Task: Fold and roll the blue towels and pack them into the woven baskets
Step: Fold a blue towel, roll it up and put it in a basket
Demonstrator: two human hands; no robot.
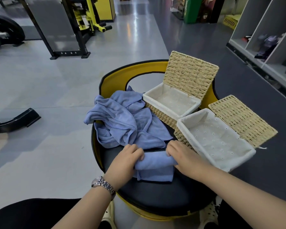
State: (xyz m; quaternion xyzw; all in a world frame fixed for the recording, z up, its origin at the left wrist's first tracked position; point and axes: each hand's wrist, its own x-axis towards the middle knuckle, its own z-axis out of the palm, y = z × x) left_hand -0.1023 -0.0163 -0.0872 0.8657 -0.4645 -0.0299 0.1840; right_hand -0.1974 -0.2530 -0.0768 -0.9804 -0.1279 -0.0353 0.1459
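A folded blue towel [153,169] lies on the black round seat [163,195], its far end rolled up into a thick roll. My left hand [127,157] grips the roll's left end and my right hand [180,156] grips its right end, fingers curled over the top. Behind them a heap of loose blue towels [122,119] spreads over the seat's left side. Two woven baskets with white liners stand open on the right: the far basket [170,103] and the near basket [213,139]. Both show nothing inside, and their lids are tipped back.
The seat has a yellow curved backrest [116,75] behind the towels. Gym machines [82,22] stand on the grey floor at the back left. White shelving [267,38] runs along the right. My knees are at the bottom edge.
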